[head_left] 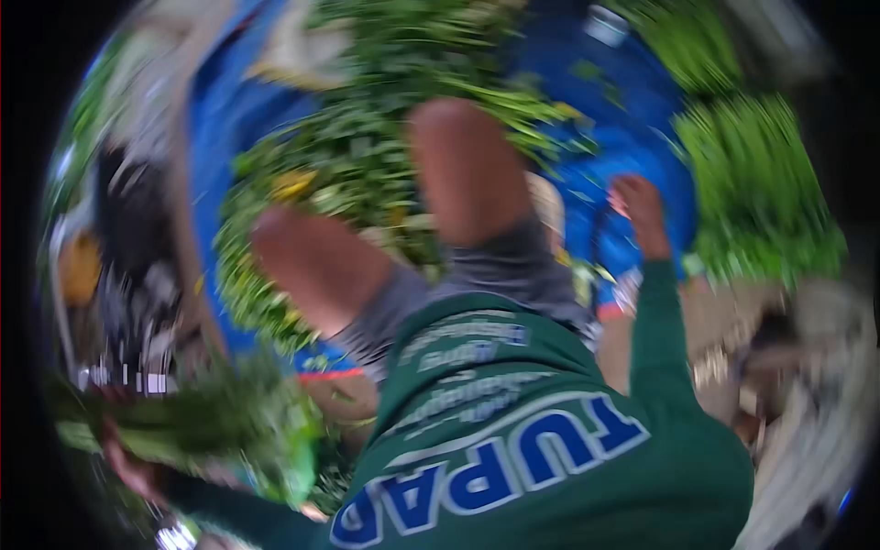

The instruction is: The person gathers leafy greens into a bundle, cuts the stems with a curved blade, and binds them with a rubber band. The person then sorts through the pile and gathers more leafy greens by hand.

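At the lower left, my left hand is closed round a long bundle of leafy greens; motion blurs the bundle and my fingers. My right hand hovers over a blue tarp on the right, beside my knee. Its fingers are loosely bent and I see nothing in them. A broad heap of leafy greens, with a few yellow leaves in it, lies on the tarp in front of and between my bare knees.
Neatly stacked green bunches stand at the right edge of the tarp. A clear cup-like object is at the top. A pale sack lies at the upper left. Blurred dark items and a yellow object are farther left.
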Motion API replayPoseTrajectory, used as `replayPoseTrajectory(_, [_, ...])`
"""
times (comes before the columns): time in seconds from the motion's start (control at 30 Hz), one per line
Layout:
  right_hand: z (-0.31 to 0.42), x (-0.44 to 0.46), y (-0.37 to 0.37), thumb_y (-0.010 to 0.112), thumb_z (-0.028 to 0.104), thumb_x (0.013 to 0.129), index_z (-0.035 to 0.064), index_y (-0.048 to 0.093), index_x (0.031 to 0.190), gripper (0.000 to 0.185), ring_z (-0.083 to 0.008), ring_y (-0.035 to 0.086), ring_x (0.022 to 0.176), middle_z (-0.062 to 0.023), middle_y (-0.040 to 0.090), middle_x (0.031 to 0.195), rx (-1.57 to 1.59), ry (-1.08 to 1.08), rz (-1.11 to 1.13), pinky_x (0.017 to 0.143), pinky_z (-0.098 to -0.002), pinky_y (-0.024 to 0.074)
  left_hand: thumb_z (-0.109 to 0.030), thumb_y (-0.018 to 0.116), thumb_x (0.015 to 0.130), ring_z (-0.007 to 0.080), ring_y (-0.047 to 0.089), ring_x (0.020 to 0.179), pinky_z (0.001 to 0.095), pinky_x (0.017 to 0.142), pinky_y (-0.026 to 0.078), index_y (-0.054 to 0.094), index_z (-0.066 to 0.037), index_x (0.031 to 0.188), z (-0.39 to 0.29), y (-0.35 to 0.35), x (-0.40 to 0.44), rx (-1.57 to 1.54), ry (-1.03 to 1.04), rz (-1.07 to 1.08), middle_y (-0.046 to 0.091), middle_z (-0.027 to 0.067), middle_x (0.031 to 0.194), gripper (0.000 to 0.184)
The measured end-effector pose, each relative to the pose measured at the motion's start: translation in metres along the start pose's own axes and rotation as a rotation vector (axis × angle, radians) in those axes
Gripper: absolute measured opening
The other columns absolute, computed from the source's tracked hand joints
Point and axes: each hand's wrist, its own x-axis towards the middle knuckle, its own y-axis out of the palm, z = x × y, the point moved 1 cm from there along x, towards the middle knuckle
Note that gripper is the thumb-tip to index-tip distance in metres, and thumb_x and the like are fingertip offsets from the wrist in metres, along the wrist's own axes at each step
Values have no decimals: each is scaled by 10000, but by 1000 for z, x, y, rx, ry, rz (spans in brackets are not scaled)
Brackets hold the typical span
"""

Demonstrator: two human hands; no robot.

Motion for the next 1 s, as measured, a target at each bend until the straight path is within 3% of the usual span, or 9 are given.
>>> replayPoseTrajectory(0.03, [-9,-19,-7,719,287,1017,47,748,1017,242,-99,667,724,-18,718,834,80,-4,-148,649,-261,533,-305,567,1053,286,603,1329,427,1139,488,525,16,1530,32,32,3,-65,-181,85,584,212,1487,577])
replayPoseTrajectory(0.1, [-54,-30,-43,693,289,984,60,770,1023,245,-212,746,791,-96,778,899,-92,83,-308,707,-352,589,-306,641,990,282,628,1235,420,1071,515,545,24,1466,114,98,-2,117,-449,298,610,198,1384,587])
replayPoseTrajectory(0.23, [-208,-48,-90,704,226,946,57,782,991,191,-258,742,791,-139,765,878,-561,157,-502,694,-402,589,-307,788,864,275,679,1048,406,934,570,585,39,1338,222,229,-34,260,-727,698,662,171,1177,621])
replayPoseTrajectory(0.3, [-229,-74,-74,676,253,935,73,794,996,223,-371,769,885,-204,789,957,-831,230,-501,780,-483,602,-308,861,801,272,705,955,398,866,597,604,47,1274,243,264,-37,261,-723,760,689,157,1074,645])
replayPoseTrajectory(0.37, [-260,-101,-65,652,293,922,102,799,1039,267,-475,738,1010,-239,777,1065,-617,271,-519,896,-545,576,-307,908,749,267,712,850,392,780,609,613,48,1212,252,286,-35,242,-664,705,697,146,973,654])
replayPoseTrajectory(0.43, [-279,-115,-61,660,272,918,112,804,1017,236,-429,755,976,-212,788,1034,-637,354,-604,886,-505,585,-304,929,707,260,700,733,386,677,605,611,42,1152,255,303,-32,218,-586,626,688,138,874,647])
replayPoseTrajectory(0.6, [-285,-143,-76,657,186,920,138,813,1030,196,-380,754,930,-185,784,970,-296,317,-1250,868,-474,591,-248,901,726,255,698,741,386,684,594,618,37,1171,262,318,-25,227,-623,632,687,131,875,600])
replayPoseTrajectory(0.87, [-232,-102,-119,658,163,927,177,760,1203,294,-399,676,1136,-202,650,1262,-724,124,-844,963,-516,548,-225,775,760,214,688,739,328,669,547,683,45,1035,251,361,-37,380,-558,821,711,118,854,397])
replayPoseTrajectory(1.0, [-260,-76,-140,676,210,912,137,794,1055,199,-408,690,1092,-208,705,1141,-832,159,-756,958,-511,557,-203,746,737,183,663,713,303,653,518,693,45,926,233,382,-47,421,-565,856,697,100,808,317])
